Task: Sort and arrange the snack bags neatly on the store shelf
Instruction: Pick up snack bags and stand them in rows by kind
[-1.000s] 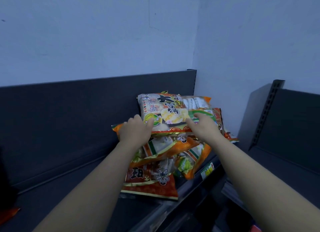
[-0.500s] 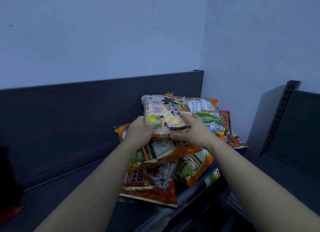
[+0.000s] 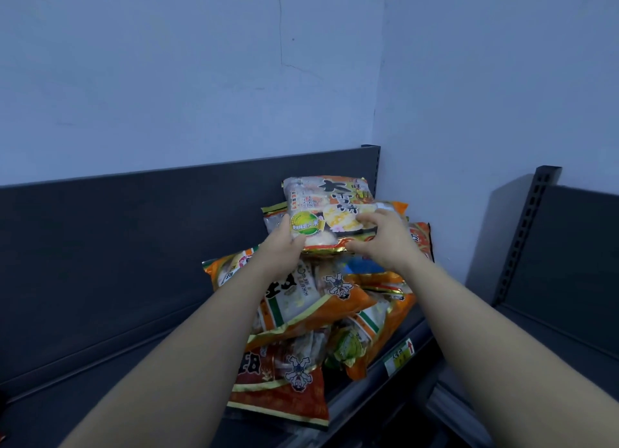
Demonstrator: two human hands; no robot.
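Left hand (image 3: 280, 246) and right hand (image 3: 385, 238) cover the lower corners of the top snack bag (image 3: 330, 210) — its bottom edge shows only between them. The bag behind it (image 3: 395, 208) shows only an orange corner. Lower bags in the pile (image 3: 301, 317) overlap; their full outlines are hidden. Price label (image 3: 399, 356) text is too small to read. The shelf (image 3: 110, 390) is cut off at the left and bottom edges — both forearms likewise.
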